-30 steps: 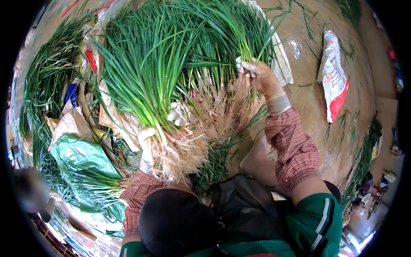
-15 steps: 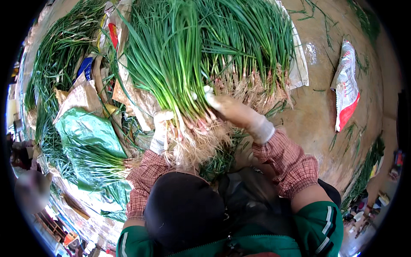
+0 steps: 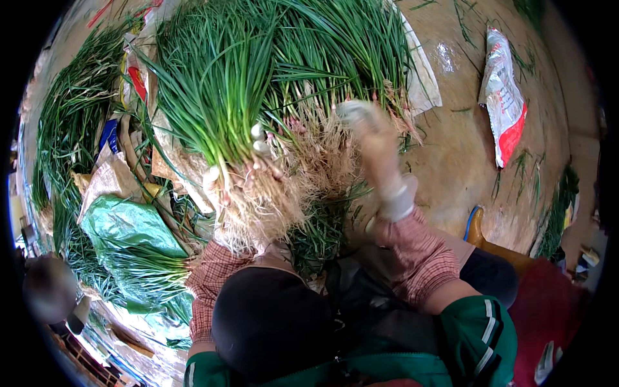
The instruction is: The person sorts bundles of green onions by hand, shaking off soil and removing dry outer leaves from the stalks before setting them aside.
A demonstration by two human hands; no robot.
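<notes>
My left hand [image 3: 259, 137], in a whitish glove, is closed round a thick bunch of spring onions [image 3: 229, 129]. Its fingertips show at the bunch's right side; the roots hide most of the rest. The green leaves point away from me, and the pale tangled roots [image 3: 255, 203] hang toward me. Off to the right, my gloved right hand [image 3: 366, 122] is apart from the bunch, over the root ends of a wide pile of spring onions [image 3: 348, 51]. Motion blurs its fingers, so whether it grips anything is unclear.
Left of the bunch are brown paper sacks [image 3: 113, 180], a green plastic sheet [image 3: 129, 219] and a smaller spring onion bunch [image 3: 151, 271]. More greens [image 3: 74, 122] are heaped at far left. A white-and-red sack [image 3: 503, 97] lies on the floor at right. A brown boot [image 3: 477, 229] shows near my right arm.
My right hand has left the held bunch and moved right, toward the pile's roots. My left hand keeps its hold. The whole view has shifted, bringing the boot into sight.
</notes>
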